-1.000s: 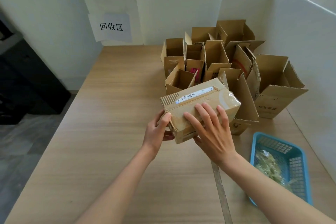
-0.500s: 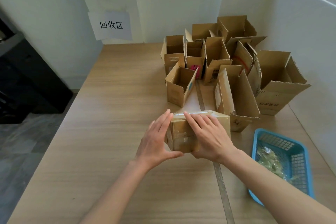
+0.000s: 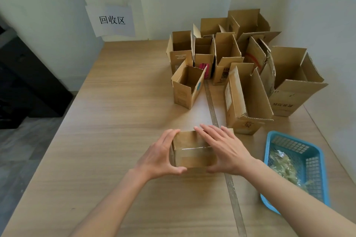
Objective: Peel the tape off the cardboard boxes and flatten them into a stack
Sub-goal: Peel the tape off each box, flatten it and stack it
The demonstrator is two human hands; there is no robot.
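Nearest to me, a small taped box (image 3: 192, 149) sits on the wooden table (image 3: 119, 121), framed by both hands. The left hand (image 3: 160, 157) cups its left end, fingers wrapped along the side and thumb tucked under the front edge. The right hand (image 3: 224, 150) lies across the top with fingers straight and spread, thumb at the lower front corner, likely pinning the box steady while she looks for a tape edge. A clear tape strip (image 3: 194, 148) runs across the near face, not yet lifted. To the right, a blue basket (image 3: 316, 171) holds crumpled tape, handy for scraps. Farther back, a cluster of opened boxes (image 3: 227, 59) stands upright, none flattened. A paper sign (image 3: 111, 20) hangs on the wall.
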